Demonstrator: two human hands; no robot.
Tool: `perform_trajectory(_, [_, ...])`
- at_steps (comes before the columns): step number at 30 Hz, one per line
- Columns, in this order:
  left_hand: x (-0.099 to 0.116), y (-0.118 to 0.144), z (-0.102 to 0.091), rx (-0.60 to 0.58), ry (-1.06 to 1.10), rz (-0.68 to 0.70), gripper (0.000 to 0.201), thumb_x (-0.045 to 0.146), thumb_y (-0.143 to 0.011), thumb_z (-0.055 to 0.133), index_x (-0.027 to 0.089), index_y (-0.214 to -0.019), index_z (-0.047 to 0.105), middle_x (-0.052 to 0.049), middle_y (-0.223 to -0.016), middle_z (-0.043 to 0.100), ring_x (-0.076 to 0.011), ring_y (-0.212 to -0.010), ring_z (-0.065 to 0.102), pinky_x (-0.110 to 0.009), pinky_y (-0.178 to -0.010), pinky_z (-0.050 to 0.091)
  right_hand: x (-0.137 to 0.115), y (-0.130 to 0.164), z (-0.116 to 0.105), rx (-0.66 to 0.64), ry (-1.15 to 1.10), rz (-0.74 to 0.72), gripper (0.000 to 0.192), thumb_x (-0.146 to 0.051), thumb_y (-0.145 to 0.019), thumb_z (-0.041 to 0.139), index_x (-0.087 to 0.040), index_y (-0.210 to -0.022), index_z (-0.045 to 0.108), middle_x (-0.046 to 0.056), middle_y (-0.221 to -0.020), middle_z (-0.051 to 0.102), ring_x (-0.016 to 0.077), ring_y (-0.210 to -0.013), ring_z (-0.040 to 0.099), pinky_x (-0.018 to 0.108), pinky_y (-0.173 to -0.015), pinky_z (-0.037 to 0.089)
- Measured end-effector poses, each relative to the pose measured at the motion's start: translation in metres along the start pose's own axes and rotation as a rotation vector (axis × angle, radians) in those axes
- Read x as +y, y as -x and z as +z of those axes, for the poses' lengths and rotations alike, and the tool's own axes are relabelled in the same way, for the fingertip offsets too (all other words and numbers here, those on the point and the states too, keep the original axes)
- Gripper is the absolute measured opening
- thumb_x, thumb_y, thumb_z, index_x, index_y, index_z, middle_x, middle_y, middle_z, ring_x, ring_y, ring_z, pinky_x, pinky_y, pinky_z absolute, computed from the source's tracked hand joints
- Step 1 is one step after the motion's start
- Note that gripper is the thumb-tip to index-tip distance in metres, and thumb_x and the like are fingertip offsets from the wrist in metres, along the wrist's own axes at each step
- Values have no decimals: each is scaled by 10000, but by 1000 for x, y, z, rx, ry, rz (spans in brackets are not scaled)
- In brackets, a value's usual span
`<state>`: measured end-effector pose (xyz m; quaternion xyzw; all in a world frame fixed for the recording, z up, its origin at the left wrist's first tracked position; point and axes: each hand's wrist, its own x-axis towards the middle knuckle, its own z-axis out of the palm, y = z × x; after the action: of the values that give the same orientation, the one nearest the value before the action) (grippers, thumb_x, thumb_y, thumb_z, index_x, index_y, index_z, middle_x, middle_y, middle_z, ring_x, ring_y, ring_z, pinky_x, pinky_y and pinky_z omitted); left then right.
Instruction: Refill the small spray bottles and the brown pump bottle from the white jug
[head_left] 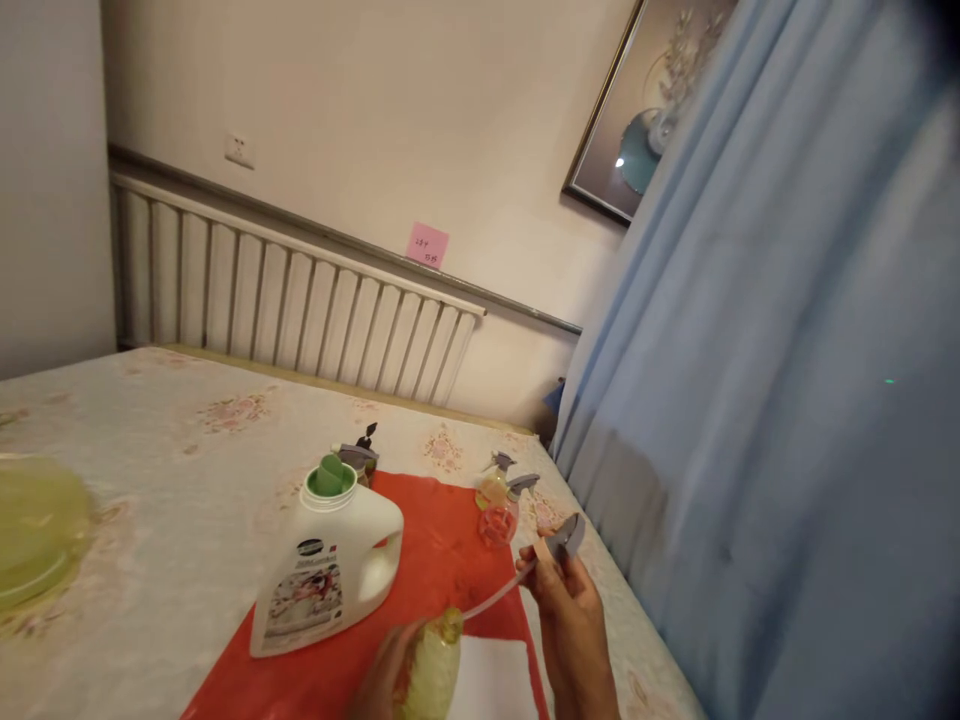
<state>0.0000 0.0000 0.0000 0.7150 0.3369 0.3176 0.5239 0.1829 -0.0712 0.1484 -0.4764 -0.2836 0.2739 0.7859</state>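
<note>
My right hand (571, 610) is closed around a grey spray nozzle (568, 538), lifted to the right. From it a thin clear dip tube (496, 594) slopes down to the neck of a yellowish, textured clear bottle (433, 668). My left hand (385, 672) grips that bottle at the bottom edge; its fingers are partly out of frame. Left of the bottle stands a large white jug (328, 570) with a handle, a printed label and a green spout insert (330, 476) in its uncapped mouth.
Small spray bottles, one yellowish (493, 487) and one pink (498, 522), stand at the red cloth's (442, 510) far right. Another sprayer (358, 458) is behind the jug. White paper (491, 678) lies in front, a yellow-green basin (41, 530) left, a blue curtain (765, 350) right.
</note>
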Motion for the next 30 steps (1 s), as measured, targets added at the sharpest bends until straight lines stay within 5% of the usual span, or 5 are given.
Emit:
perform_trajectory(5, [-22,-32,-7,-4,22,36,855,184,-563,634,171,-1397,446,-129,-1518,463,-307,-1432,380,-417,-1202,295,-11,-30,21,-48,85,-86,343,-414,-745,805,-189,-977,691,15,-868,687,124,-728,600,234,-665,505])
perform_trajectory(11, [-44,-35,-17,-39,79,-3,816,275,-636,648,193,-1420,434,-113,-1539,449,-303,-1445,365,-400,-1188,330,-3,-66,12,-22,396,-231,430,-438,-765,743,-157,-1079,658,39,-844,676,183,-768,615,284,-663,504])
perform_trajectory(17, [-52,-29,-25,13,91,34,788,305,-627,690,240,-1390,502,-77,-1480,533,-337,-1399,427,-428,-1158,381,43,-82,7,-355,1098,-336,201,-252,-803,578,-175,-958,679,3,-786,639,163,-699,551,262,-658,428])
perform_trajectory(23, [-43,-33,-37,30,42,89,776,260,-597,704,191,-1351,535,-129,-1460,537,-362,-1395,418,-463,-1185,320,96,-72,9,-558,1466,-311,144,-141,-768,544,-209,-807,665,18,-804,647,179,-773,560,251,-688,369])
perform_trajectory(30, [-41,-33,-37,0,24,83,802,229,-585,685,187,-1368,519,-130,-1475,515,-379,-1404,393,-461,-1198,287,142,-63,12,-695,1774,-245,171,-148,-788,550,-191,-843,705,59,-817,691,175,-698,592,261,-595,308])
